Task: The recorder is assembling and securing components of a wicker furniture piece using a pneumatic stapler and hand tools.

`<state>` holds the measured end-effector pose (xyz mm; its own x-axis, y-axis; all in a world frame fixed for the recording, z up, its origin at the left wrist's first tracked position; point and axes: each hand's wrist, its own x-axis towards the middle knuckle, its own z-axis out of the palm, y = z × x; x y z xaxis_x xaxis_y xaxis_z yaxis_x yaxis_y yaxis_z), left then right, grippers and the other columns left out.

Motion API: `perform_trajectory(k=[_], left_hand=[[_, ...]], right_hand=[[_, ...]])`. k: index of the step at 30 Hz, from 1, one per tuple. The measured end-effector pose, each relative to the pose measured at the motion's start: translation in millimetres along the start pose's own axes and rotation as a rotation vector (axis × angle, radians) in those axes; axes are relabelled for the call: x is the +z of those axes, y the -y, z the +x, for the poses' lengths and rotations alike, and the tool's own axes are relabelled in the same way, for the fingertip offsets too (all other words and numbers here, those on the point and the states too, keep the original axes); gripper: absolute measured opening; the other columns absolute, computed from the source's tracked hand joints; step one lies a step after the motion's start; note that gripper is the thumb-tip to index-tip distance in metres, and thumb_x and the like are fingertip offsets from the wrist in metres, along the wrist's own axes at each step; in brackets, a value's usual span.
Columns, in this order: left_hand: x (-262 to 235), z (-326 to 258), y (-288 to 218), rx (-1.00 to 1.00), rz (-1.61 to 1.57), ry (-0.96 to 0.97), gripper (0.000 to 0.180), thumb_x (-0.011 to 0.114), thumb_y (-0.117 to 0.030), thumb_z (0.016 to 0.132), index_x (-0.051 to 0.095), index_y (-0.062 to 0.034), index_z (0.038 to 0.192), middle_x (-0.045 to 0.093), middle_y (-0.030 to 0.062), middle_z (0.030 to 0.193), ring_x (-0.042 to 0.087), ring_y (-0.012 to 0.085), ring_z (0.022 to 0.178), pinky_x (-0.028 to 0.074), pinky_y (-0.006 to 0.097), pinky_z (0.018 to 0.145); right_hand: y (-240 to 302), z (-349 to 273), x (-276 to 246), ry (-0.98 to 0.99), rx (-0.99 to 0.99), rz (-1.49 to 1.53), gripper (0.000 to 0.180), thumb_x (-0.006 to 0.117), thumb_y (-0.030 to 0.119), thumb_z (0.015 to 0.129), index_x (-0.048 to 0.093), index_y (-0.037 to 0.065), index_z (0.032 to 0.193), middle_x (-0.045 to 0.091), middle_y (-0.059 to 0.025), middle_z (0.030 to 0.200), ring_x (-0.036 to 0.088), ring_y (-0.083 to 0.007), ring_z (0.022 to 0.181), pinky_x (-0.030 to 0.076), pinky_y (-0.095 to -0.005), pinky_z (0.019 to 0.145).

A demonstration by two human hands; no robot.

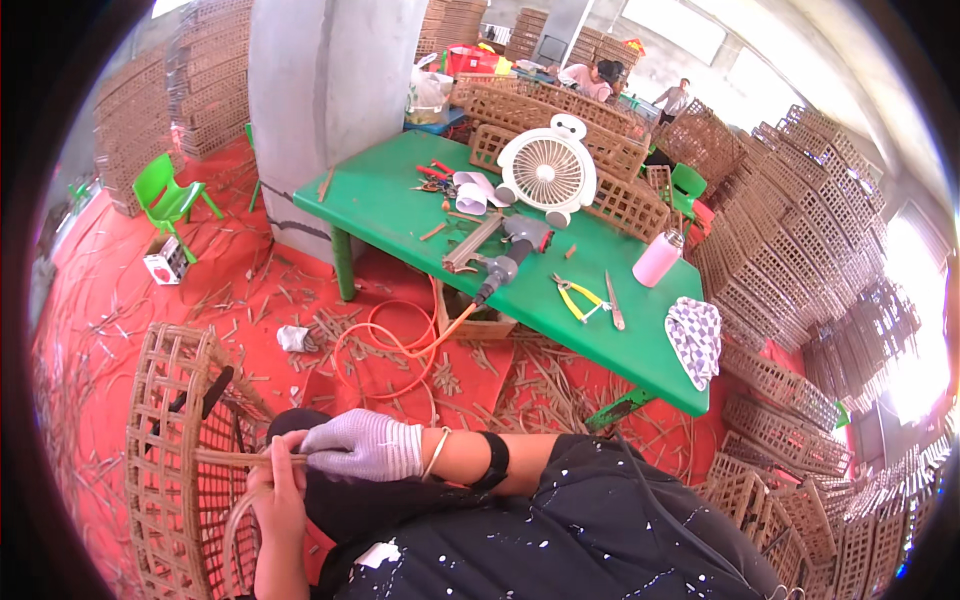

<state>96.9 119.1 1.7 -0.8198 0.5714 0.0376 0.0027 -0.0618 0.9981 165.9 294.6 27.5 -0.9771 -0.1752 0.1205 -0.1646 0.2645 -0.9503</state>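
A brown woven basket (165, 450) stands on its side at the lower left, against my legs. My bare left hand (275, 487) pinches a flat brown cane strip (225, 457) that runs out from the basket's rim. Beside it, my right hand (365, 446), in a pale knitted glove, is closed around the other end of the same strip, its fingertips close to my left fingers. A paler bent strip (232, 525) curves below my left hand. Part of the basket's inside is hidden by my hands and knee.
Ahead stands a green table (400, 215) bearing an air nail gun (510, 255) with an orange hose (445, 335), yellow-handled pliers (580, 300), a pink bottle (658, 260) and a white fan (546, 172). Cane scraps litter the red floor (240, 300). Stacked baskets (780, 240) line the right.
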Motion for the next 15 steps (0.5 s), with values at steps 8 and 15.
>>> perform_trajectory(k=[8, 15], left_hand=[[31.9, 19.2, 24.7, 0.016, 0.238, 0.120, 0.039, 0.037, -0.028, 0.101, 0.065, -0.0011, 0.099, 0.046, -0.0039, 0.059, 0.035, 0.0013, 0.048, 0.025, 0.018, 0.044], [56.1, 29.8, 52.5, 0.006, 0.475, 0.254, 0.025, 0.046, -0.014, 0.096, 0.067, -0.0016, 0.089, 0.048, 0.0019, 0.058, 0.048, 0.0099, 0.053, 0.038, 0.026, 0.051]], right_hand=[[-18.9, -40.2, -146.2, -0.561, 0.022, -0.201, 0.019, 0.063, 0.020, 0.087, 0.066, 0.004, 0.097, 0.065, -0.0045, 0.089, 0.061, -0.0118, 0.084, 0.050, -0.0274, 0.076], [-121.5, -114.8, -368.7, -1.378, 0.335, 0.030, 0.031, 0.063, 0.028, 0.080, 0.068, 0.004, 0.098, 0.067, -0.0077, 0.082, 0.062, -0.0151, 0.067, 0.050, -0.0270, 0.064]])
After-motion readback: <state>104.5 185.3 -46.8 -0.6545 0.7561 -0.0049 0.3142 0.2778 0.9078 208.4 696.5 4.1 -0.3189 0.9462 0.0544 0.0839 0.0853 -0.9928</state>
